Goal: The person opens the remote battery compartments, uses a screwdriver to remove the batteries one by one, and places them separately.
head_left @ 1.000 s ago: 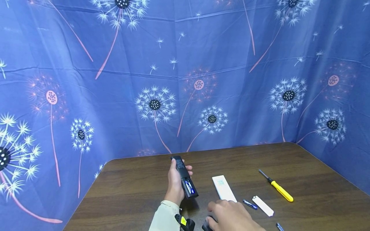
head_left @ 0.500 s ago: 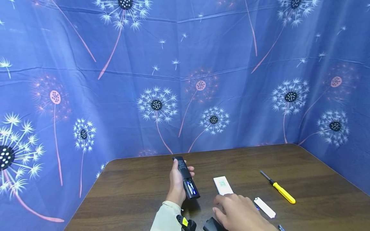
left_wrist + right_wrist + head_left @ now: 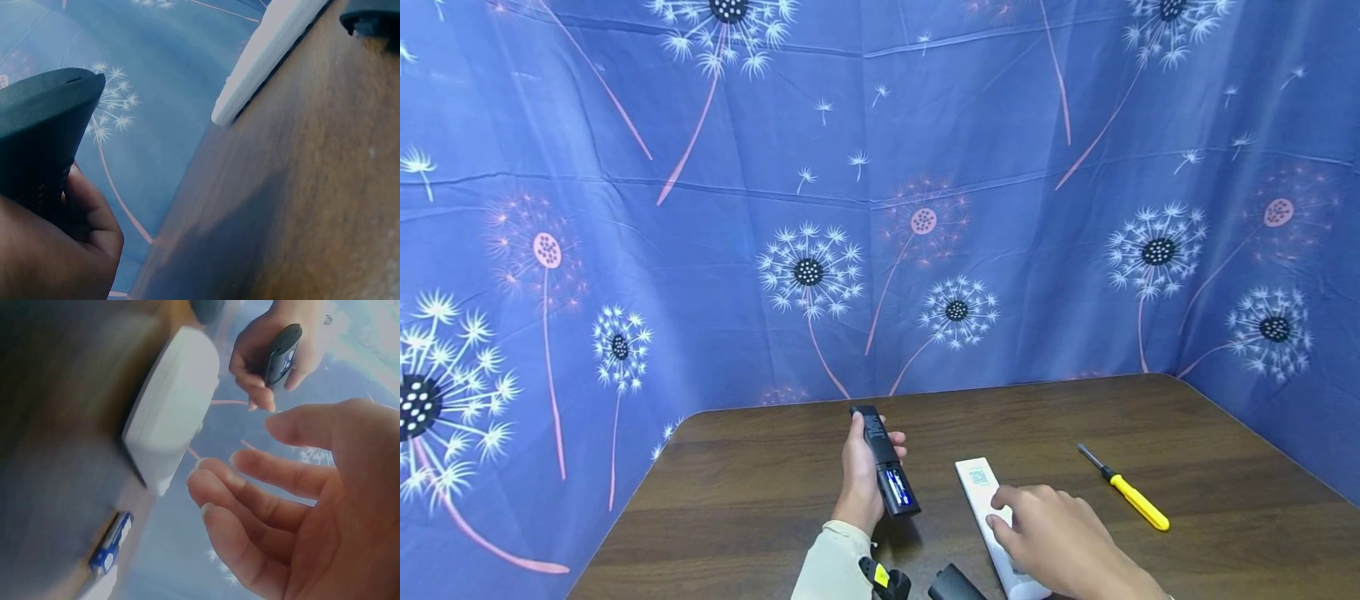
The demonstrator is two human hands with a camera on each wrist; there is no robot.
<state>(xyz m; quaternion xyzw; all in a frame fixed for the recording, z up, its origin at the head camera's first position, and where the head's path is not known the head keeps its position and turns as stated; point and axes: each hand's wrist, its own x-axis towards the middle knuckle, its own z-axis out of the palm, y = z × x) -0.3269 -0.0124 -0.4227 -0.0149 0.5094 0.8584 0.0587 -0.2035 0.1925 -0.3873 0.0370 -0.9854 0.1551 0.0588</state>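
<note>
My left hand [image 3: 859,479] grips a black remote control [image 3: 883,462] with its battery bay uncovered; blue batteries [image 3: 897,487] lie inside. In the left wrist view the fingers wrap around the remote [image 3: 50,119]. My right hand [image 3: 1060,533] hovers over a long white remote-like device [image 3: 981,496], with a code printed on its far end. The right wrist view shows the right hand's fingers loosely bent and holding nothing, apart from the white device [image 3: 178,406]. There, a blue battery [image 3: 112,542] lies beside a white cover piece [image 3: 102,584]; the hand hides both from the head view.
A yellow-handled screwdriver [image 3: 1123,487] lies to the right on the brown wooden table [image 3: 737,500]. A black piece [image 3: 955,583] sits at the bottom edge of the head view, left of the white device's near end. A blue patterned cloth [image 3: 700,292] hangs behind the table.
My right hand has moved to the right, away from the black piece and over the white device's right side, covering the battery and white cover. The left hand keeps the black remote nearly still.
</note>
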